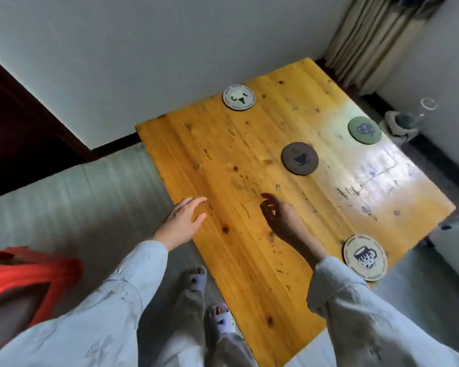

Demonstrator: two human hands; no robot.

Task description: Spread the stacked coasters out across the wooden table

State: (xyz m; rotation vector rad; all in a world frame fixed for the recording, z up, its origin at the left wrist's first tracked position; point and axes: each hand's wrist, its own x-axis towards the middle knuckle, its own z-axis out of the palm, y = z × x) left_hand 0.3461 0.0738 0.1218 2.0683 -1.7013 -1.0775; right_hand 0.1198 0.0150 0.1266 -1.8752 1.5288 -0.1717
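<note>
Nearest the camera, in the lower right of the frame, the cup-print coaster [365, 257] is lying at the counter [249, 260] edge, partly tucked behind the right sleeve. Just above centre-bottom, both hands are hovering over bare wood: the left hand [182, 221] is showing an open, empty grip with fingers spread, and the right hand [282, 217] is loosely curled, holding nothing. Moving up, the dark brown coaster [299, 158] is sitting mid-frame, the green coaster [364, 130] is resting at the right edge, and the white coaster [239, 97] is lying near the far edge, upper centre. All four are well apart, with no stack in view, so the spreading is looking done.

The risk from here: that right sleeve is brushing close to the cup-print coaster, and a careless sweep could be knocking it off. Beyond the counter, a glass vessel [419, 115] is standing at upper right; a red stool [24, 276] is crowding the lower left.
</note>
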